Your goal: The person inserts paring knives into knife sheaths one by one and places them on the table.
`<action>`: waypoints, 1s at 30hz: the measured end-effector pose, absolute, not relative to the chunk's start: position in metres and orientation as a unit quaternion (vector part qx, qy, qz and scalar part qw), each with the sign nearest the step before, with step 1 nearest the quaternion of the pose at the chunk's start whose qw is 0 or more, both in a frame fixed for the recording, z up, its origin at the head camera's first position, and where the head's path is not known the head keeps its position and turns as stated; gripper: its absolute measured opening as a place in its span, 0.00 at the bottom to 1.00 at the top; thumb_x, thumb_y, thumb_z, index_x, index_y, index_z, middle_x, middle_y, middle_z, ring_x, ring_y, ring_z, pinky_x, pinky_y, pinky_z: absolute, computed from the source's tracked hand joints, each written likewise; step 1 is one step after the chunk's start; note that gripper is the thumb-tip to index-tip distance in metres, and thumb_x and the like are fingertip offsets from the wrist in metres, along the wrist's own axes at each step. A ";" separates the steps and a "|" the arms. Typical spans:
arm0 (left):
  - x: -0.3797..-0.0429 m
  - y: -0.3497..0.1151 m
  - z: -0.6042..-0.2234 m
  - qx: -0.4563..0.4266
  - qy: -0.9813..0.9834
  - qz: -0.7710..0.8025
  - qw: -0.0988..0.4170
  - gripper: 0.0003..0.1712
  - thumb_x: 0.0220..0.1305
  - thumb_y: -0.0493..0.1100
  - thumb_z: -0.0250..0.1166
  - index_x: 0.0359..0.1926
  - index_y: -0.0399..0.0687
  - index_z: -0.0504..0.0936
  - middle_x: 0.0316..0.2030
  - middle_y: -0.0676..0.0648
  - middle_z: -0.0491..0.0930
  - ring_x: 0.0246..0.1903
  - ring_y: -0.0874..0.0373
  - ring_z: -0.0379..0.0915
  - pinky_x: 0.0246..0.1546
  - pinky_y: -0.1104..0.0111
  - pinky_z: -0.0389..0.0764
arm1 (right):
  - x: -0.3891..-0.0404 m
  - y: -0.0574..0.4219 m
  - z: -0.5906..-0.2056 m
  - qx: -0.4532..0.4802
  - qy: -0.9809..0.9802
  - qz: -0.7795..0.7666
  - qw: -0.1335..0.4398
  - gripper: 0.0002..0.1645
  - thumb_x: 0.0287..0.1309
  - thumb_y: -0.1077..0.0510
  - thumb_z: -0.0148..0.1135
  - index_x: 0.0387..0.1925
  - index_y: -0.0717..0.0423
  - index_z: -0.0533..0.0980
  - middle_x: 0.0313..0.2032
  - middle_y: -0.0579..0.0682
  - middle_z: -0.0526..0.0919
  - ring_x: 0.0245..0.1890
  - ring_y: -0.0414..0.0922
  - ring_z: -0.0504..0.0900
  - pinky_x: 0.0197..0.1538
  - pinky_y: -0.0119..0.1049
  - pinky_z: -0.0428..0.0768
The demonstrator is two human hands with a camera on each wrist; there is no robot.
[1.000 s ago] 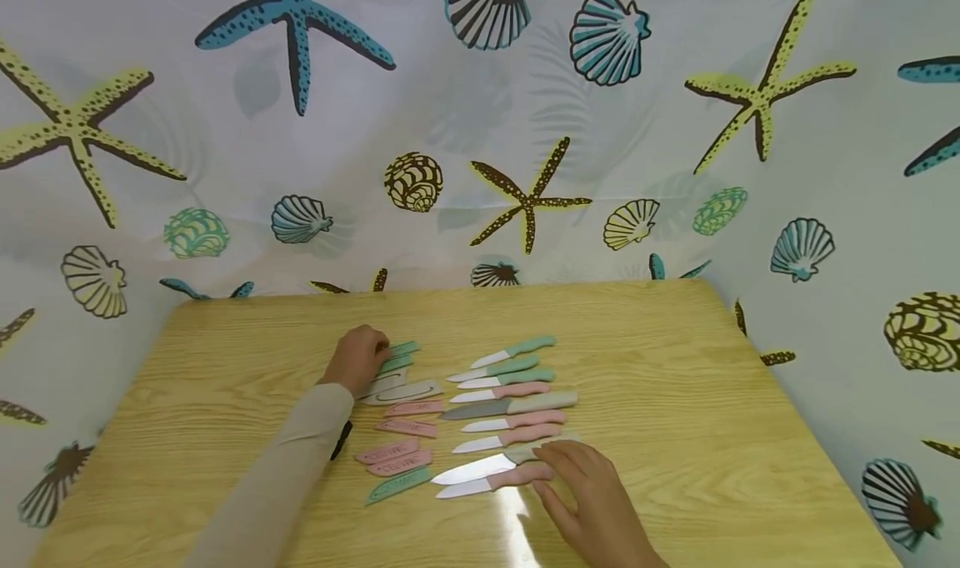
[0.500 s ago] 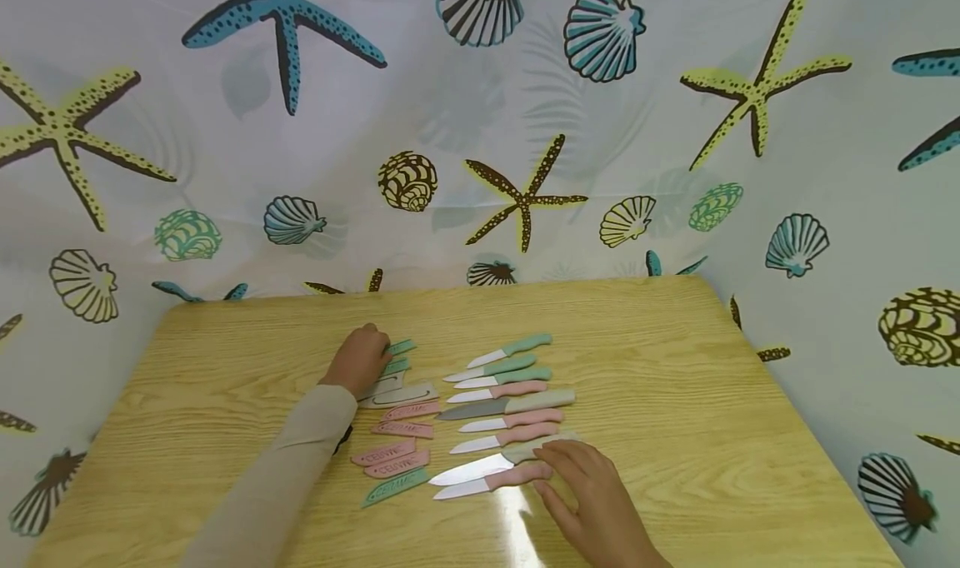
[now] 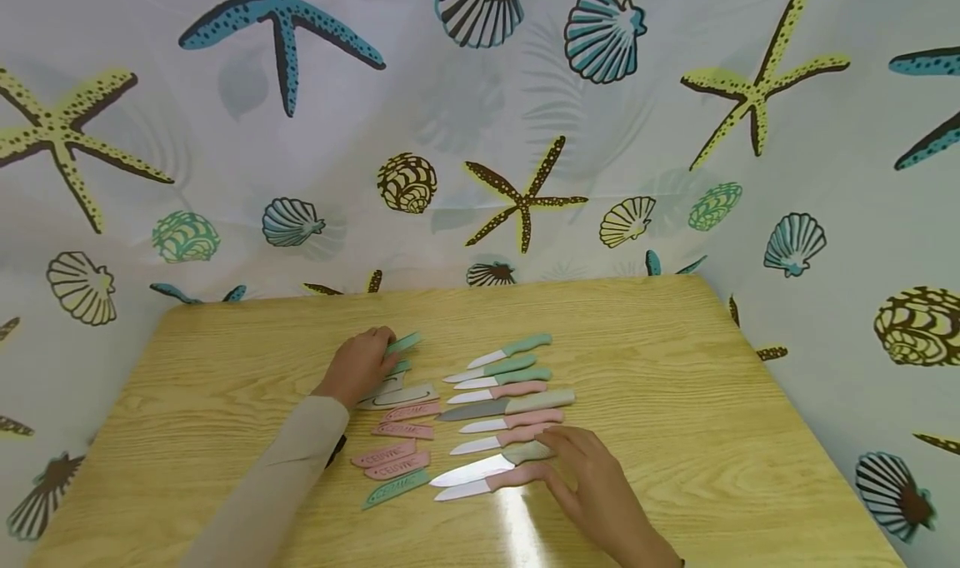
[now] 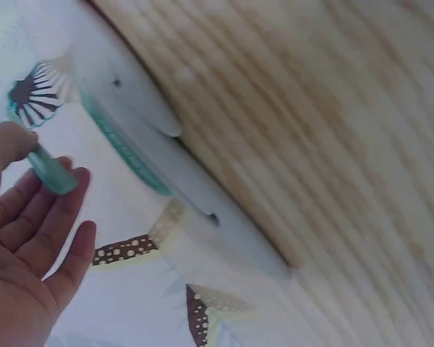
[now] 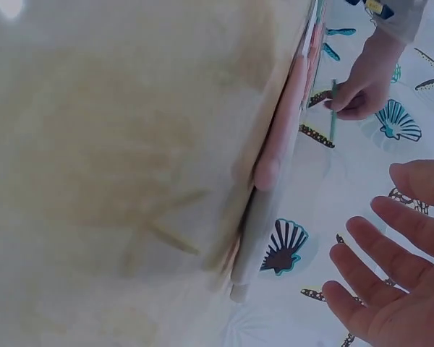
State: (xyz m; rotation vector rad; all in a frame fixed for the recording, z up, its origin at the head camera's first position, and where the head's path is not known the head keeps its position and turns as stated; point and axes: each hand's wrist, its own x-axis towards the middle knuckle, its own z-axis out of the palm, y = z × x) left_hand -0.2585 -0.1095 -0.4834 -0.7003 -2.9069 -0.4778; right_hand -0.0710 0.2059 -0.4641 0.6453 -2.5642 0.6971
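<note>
My left hand (image 3: 358,368) pinches a green knife sheath (image 3: 406,343) between thumb and fingers at the far end of the sheath column. The left wrist view shows that green sheath (image 4: 54,173) lifted off the table. Below it lie another green sheath (image 3: 400,368), beige sheaths (image 3: 405,396), several pink sheaths (image 3: 411,411) and a green sheath (image 3: 395,489) nearest me. My right hand (image 3: 600,489) is beside the handles of the beige-handled knife (image 3: 528,452) and the nearest pink-handled knife (image 3: 517,475). In the right wrist view its fingers (image 5: 380,246) are spread, holding nothing.
Several bare knives, including green-handled ones (image 3: 522,345) and a grey-bladed one (image 3: 540,401), form a column right of the sheaths, blades pointing left. All lie on a wooden table (image 3: 675,368). A cloth (image 3: 450,93) printed with shells and starfish hangs behind.
My left hand has picked up the far green sheath, which is now raised and tilted. The right hand has shifted slightly up at the near handles. The knives stay put.
</note>
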 end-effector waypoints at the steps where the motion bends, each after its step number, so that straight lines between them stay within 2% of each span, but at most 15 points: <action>1: -0.256 -0.109 -0.481 -0.231 -0.956 -0.168 0.065 0.15 0.62 0.44 0.62 0.45 0.38 0.77 0.37 0.44 0.78 0.32 0.54 0.76 0.34 0.62 0.78 | -0.076 0.207 -0.464 0.233 -0.919 0.246 0.202 0.23 0.45 0.62 0.71 0.46 0.59 0.77 0.47 0.54 0.77 0.48 0.49 0.74 0.47 0.42 0.77; 7: -0.232 -0.107 -0.461 -0.278 -0.929 -0.204 0.137 0.14 0.62 0.42 0.63 0.46 0.40 0.78 0.40 0.47 0.77 0.38 0.57 0.74 0.38 0.66 0.77 | -0.115 0.212 -0.453 0.224 -0.926 0.225 0.202 0.18 0.50 0.61 0.68 0.45 0.59 0.78 0.45 0.54 0.78 0.47 0.50 0.75 0.45 0.43 0.78; 10: -0.213 -0.109 -0.453 -0.314 -0.909 -0.203 0.186 0.14 0.61 0.40 0.63 0.47 0.40 0.77 0.41 0.47 0.77 0.40 0.56 0.73 0.41 0.65 0.76 | -0.137 0.207 -0.445 0.214 -0.931 0.227 0.191 0.17 0.52 0.60 0.66 0.45 0.59 0.78 0.45 0.55 0.79 0.48 0.51 0.75 0.45 0.45 0.77; 13: -0.191 -0.112 -0.446 -0.340 -0.892 -0.205 0.214 0.15 0.60 0.40 0.64 0.48 0.40 0.77 0.42 0.47 0.77 0.42 0.55 0.73 0.42 0.62 0.75 | -0.160 0.201 -0.439 0.215 -0.936 0.218 0.175 0.15 0.54 0.60 0.65 0.45 0.60 0.79 0.45 0.54 0.79 0.47 0.51 0.75 0.45 0.45 0.77; 17: -0.168 -0.114 -0.441 -0.359 -0.882 -0.212 0.219 0.16 0.59 0.40 0.65 0.48 0.40 0.77 0.43 0.48 0.77 0.43 0.54 0.73 0.44 0.60 0.75 | -0.188 0.199 -0.436 0.207 -0.949 0.193 0.137 0.14 0.55 0.61 0.64 0.44 0.60 0.79 0.44 0.54 0.79 0.46 0.51 0.75 0.46 0.43 0.76; 25: -0.140 -0.117 -0.436 -0.355 -0.889 -0.195 0.213 0.15 0.55 0.41 0.67 0.45 0.44 0.80 0.41 0.51 0.79 0.44 0.57 0.73 0.43 0.61 0.75 | -0.236 0.204 -0.436 0.179 -0.971 0.158 -0.014 0.16 0.57 0.64 0.61 0.49 0.63 0.77 0.44 0.57 0.79 0.44 0.51 0.77 0.45 0.42 0.77; 30: -0.130 -0.119 -0.435 -0.350 -0.887 -0.195 0.228 0.15 0.54 0.42 0.68 0.44 0.45 0.80 0.40 0.51 0.79 0.42 0.58 0.73 0.42 0.61 0.76 | -0.253 0.204 -0.451 0.202 -0.972 0.114 -0.037 0.13 0.57 0.67 0.59 0.45 0.63 0.79 0.42 0.56 0.80 0.44 0.51 0.77 0.45 0.40 0.77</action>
